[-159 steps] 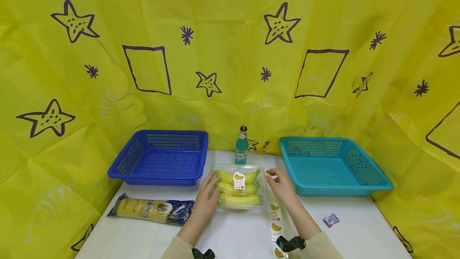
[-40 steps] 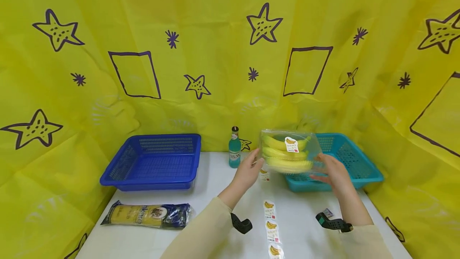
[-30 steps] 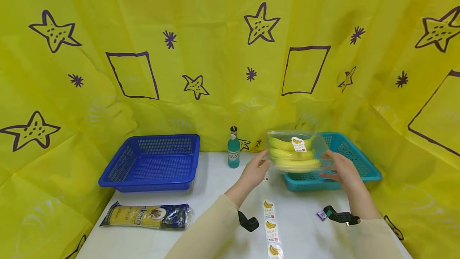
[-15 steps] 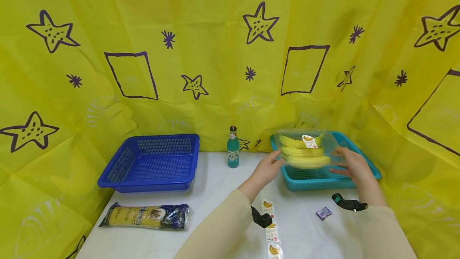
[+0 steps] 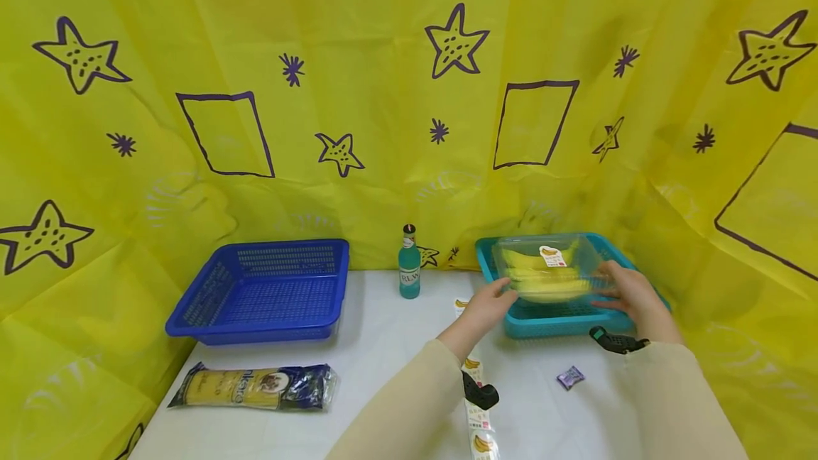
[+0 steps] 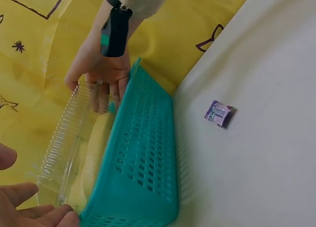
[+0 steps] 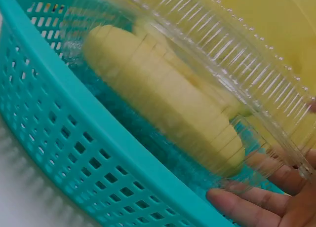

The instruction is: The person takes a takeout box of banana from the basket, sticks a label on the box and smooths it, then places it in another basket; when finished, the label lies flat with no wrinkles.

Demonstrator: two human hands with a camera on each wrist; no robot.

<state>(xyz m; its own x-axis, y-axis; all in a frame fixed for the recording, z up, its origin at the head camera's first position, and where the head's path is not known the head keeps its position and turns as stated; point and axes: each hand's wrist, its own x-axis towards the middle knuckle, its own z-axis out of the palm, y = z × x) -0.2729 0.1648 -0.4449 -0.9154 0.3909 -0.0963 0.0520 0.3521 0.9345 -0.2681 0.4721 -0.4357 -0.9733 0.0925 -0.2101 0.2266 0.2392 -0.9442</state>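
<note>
A clear plastic box [image 5: 520,244] holds several bananas [image 5: 549,284] and has a white banana sticker [image 5: 552,255] on its lid. It is inside the turquoise basket [image 5: 556,327], partly below the rim. My left hand [image 5: 483,309] holds the box's left end, and my right hand [image 5: 635,298] grips its right end. In the right wrist view, fingers [image 7: 247,205] reach beneath the box's ribbed edge [image 7: 237,54], next to the basket wall [image 7: 84,148]. The left wrist view shows both hands at opposite ends of the box. Whether the box touches the basket floor, I cannot tell.
A blue basket [image 5: 255,332] stands at the left, with a pasta packet [image 5: 252,387] in front of it. A blue-green bottle [image 5: 410,272] stands at the back. A strip of banana stickers [image 5: 478,417] passes under my left arm. A small purple sachet [image 5: 571,377] lies right of it.
Both hands carried the box of bananas from the middle of the table rightward over the turquoise basket, then lowered it inside. The sticker strip and sachet stayed on the table.
</note>
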